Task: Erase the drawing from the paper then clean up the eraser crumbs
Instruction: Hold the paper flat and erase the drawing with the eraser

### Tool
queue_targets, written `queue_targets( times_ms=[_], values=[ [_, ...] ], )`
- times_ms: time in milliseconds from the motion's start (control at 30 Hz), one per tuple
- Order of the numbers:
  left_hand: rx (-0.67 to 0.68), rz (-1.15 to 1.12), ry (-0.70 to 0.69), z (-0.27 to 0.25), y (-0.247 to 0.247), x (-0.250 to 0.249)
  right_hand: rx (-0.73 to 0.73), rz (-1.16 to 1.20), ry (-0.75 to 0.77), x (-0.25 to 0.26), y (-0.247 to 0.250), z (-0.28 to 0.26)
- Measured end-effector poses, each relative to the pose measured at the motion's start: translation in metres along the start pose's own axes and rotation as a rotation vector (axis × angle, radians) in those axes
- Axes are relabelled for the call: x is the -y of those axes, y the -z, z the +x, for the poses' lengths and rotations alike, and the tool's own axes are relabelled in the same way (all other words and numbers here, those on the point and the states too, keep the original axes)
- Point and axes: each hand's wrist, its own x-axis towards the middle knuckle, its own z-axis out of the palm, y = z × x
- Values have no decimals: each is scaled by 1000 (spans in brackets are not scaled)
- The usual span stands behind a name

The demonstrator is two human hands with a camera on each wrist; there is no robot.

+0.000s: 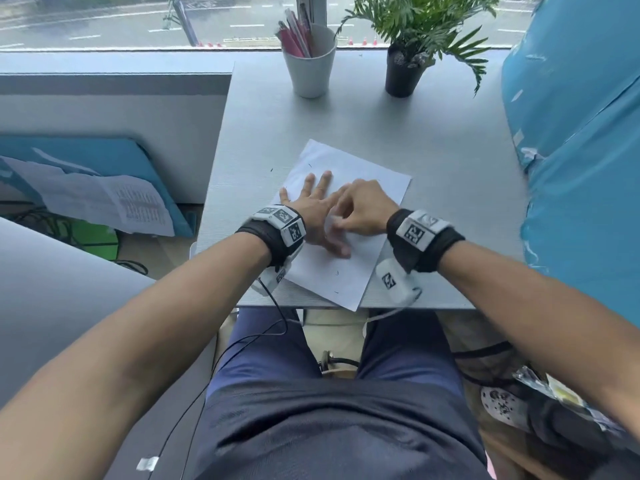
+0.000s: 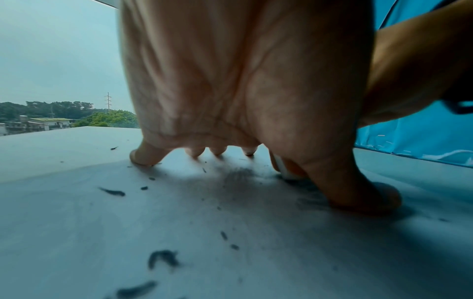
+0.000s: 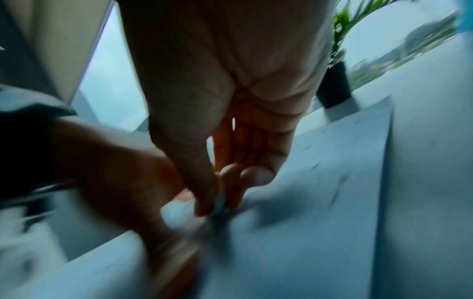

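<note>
**Rubbing on the paper**

The paper [image 1: 349, 216] lies near the front edge of the grey table [image 1: 450, 161]; dark eraser crumbs [image 2: 163, 259] dot it; the left hand [image 1: 313, 206] lies flat on it, fingers spread; the right hand [image 1: 363, 207] pinches a white eraser [image 3: 220, 204] against the sheet; farther back stand a pen cup [image 1: 311, 64] and a plant [image 1: 407, 60].

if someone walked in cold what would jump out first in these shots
Two hands meeting on a white sheet of paper at the near edge of the grey desk: the left hand spread flat on it, the right hand pinching a white eraser. Dark eraser crumbs litter the sheet, and at the window stand a cup of pens and a potted plant.
</note>
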Motion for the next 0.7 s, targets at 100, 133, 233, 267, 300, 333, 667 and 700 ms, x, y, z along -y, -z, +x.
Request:
queue_targets(
  times_ms=[100,133,233,267,300,333,667,700],
  values=[
    [-5,-21,4,-2,0,-1,-128,6,-138,-23,31,22],
    [-5,-17,8,-2,0,-1,-150,-2,-153,-25,32,25],
    [9,-8,17,-1,1,-3,-71,-25,-66,-1,4,12],
    [14,-4,18,-1,1,-4,-17,-28,-19,8,-7,2],
    [19,-3,19,-1,1,-3,21,-3,15,11,-12,-4],
    [22,-4,16,-1,1,-3,35,27,-1,9,-8,-5],
    [17,6,28,1,1,-3,-28,14,-29,11,-11,-4],
    [18,6,27,1,0,-3,-9,16,-16,11,-11,-6]
  ],
)
